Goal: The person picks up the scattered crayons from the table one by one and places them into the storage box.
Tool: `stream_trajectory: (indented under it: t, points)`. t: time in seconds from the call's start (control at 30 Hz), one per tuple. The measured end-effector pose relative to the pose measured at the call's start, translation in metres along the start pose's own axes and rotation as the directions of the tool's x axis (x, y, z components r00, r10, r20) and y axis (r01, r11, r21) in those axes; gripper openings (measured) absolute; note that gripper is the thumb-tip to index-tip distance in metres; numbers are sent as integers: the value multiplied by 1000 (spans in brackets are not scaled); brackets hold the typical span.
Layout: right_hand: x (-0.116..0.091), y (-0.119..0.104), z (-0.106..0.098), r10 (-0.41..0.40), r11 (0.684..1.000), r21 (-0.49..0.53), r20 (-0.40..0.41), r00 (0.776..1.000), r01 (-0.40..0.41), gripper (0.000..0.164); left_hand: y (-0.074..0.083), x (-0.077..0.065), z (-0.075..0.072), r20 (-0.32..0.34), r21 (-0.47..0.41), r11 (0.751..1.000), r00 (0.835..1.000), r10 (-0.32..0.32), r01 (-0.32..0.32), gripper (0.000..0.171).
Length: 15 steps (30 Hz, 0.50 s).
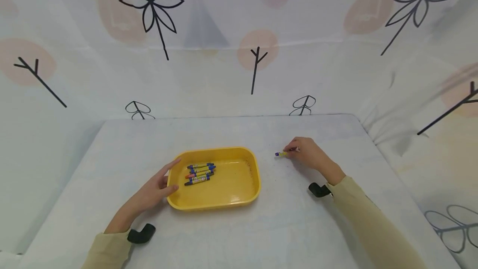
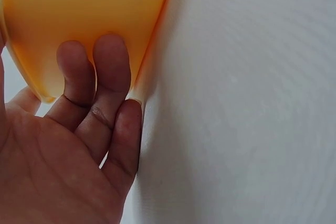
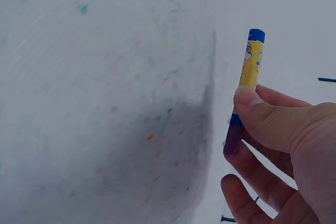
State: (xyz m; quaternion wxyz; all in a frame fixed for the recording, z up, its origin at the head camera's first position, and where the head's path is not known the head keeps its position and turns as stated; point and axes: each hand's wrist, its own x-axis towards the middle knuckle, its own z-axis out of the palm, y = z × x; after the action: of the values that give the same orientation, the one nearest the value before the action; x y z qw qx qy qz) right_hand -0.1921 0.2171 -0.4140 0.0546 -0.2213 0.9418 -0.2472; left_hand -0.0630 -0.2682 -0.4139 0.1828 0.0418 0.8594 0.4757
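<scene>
My right hand (image 1: pixel 308 152) pinches a purple crayon (image 3: pixel 250 64) between thumb and fingers, to the right of the tray. The crayon has a yellow wrapper with blue bands, and its purple tip points toward the palm in the right wrist view. At the left end of a yellow tray (image 1: pixel 235 182), my left hand (image 1: pixel 151 192) grips the rim. Its other fingers (image 2: pixel 111 61) bend against the tray's outer wall in the left wrist view. Several crayons (image 1: pixel 199 172) in yellow wrappers lie side by side in the tray's left half, one with a reddish tip.
A white cloth covers the table (image 1: pixel 231 240), with small coloured specks (image 3: pixel 150 137) visible near the right hand. Behind stands a patterned fabric backdrop (image 1: pixel 209 78). Black wrist-worn pieces (image 1: pixel 142 234) sit at both sleeves.
</scene>
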Motion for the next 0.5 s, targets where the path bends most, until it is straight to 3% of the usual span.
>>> stream_trajectory:
  t: [0.3,0.5]
  points:
    - [6,-34,-8,-32,996,87,-8,999,33,15,-1,-1,1,1,4,1000,1000,11,-11,76]
    - [14,-66,-6,-109,982,157,9,994,106,17,2,-1,1,1,12,1000,1000,5,-5,76]
